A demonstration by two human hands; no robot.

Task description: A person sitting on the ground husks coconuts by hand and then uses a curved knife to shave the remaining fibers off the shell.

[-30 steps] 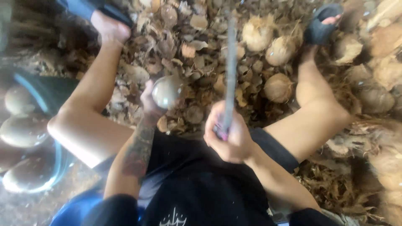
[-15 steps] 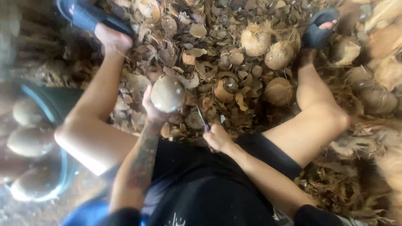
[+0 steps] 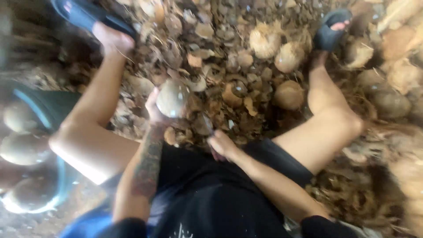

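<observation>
My left hand [image 3: 154,110] holds a round, husked coconut [image 3: 172,98] up between my knees. Lower and to the right, my right hand [image 3: 222,145] grips the handle of a long knife [image 3: 207,123], whose short visible blade points up toward the coconut. I sit with both legs spread, dark sandals on my feet, over a heap of shell chips. The image is blurred, so the blade's tip is hard to make out.
Brown shell pieces and husk [image 3: 220,66] cover the ground ahead. Whole husked coconuts [image 3: 288,94] lie at the upper right among fibrous husks [image 3: 396,79]. A dark tub with a blue rim [image 3: 42,119] holding peeled coconuts [image 3: 22,150] stands at the left.
My right hand has dropped from a raised position down toward my lap, swinging the knife low. The coconut stays held up in my left hand.
</observation>
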